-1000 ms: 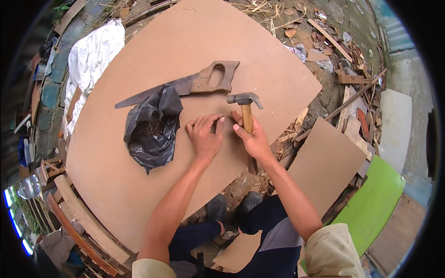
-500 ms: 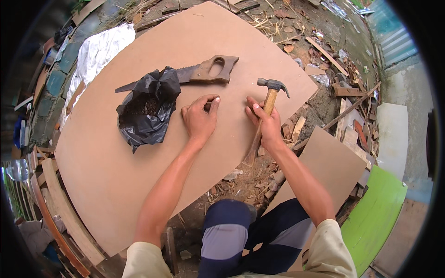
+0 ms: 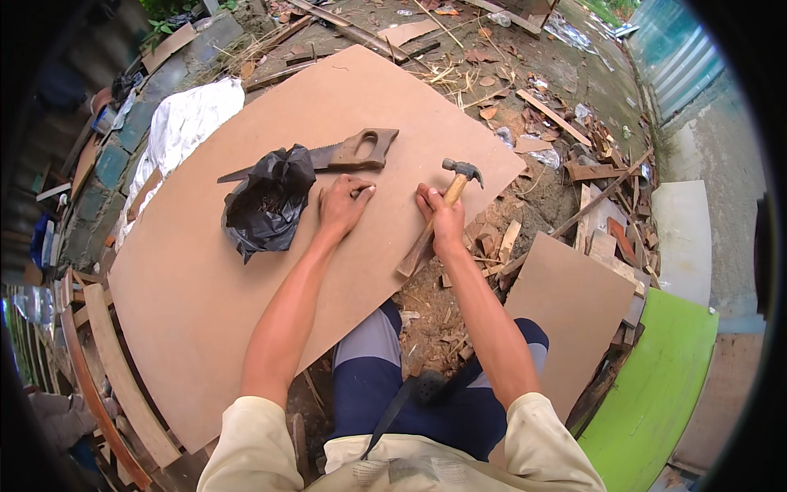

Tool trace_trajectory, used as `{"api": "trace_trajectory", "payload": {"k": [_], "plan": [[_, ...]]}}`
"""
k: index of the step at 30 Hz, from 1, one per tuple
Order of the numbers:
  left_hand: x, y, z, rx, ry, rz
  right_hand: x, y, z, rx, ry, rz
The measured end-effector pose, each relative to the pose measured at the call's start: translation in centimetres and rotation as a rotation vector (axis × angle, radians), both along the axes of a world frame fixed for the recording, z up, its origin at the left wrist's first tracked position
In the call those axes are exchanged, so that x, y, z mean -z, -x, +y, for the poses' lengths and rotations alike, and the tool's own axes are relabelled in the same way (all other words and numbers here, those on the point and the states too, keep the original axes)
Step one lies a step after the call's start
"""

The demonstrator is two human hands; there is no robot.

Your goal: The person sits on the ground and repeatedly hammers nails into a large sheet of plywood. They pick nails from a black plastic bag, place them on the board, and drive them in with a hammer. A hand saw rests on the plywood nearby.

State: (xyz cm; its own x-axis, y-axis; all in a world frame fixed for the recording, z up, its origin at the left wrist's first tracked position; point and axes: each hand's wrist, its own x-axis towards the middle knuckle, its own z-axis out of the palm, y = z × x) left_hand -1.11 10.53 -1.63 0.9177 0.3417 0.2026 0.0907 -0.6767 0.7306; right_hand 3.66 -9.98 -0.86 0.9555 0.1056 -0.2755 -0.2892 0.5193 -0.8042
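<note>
My left hand (image 3: 343,207) rests on a large brown board (image 3: 197,328), thumb and fingers pinched together. Whatever is in that pinch is too small to make out. In my right hand (image 3: 443,221) is a claw hammer (image 3: 463,170), gripped by its wooden handle, with the head pointing away from me and the handle's end near the board's front edge. Just left of my left hand sits a crumpled black plastic bag (image 3: 287,215), open at the top, with small dark bits inside. Behind the bag lies a handsaw (image 3: 352,154) with a wooden handle, its blade partly hidden by the bag.
A smaller brown board (image 3: 574,287) and a bright green panel (image 3: 660,369) lie at the right. Scrap wood (image 3: 590,230) and leaves litter the ground beyond. A white sack (image 3: 184,119) is at the far left, and long planks (image 3: 123,369) stand at the near left.
My view has shifted and my legs have moved, the left knee now against the board's near edge. The right fingers have closed further around the hammer handle. Bag and saw stay on the board.
</note>
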Motion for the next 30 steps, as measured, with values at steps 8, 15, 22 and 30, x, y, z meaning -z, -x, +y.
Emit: {"api": "trace_trajectory", "payload": {"k": [8,15,22,30], "plan": [[0.2,-0.1,0.1,-0.001,-0.107,-0.079,0.5,0.5,-0.2,-0.054,0.047,-0.068],[-0.2,0.4,0.4,0.086,-0.046,-0.073,1.2,0.2,0.0,-0.064,0.027,-0.097],[-0.8,0.6,0.4,0.107,-0.039,-0.086,1.1,0.0,0.2,-0.068,0.056,-0.109],[0.1,0.6,0.6,0.132,-0.054,-0.082,0.7,0.1,0.0,-0.092,0.121,-0.11]]}}
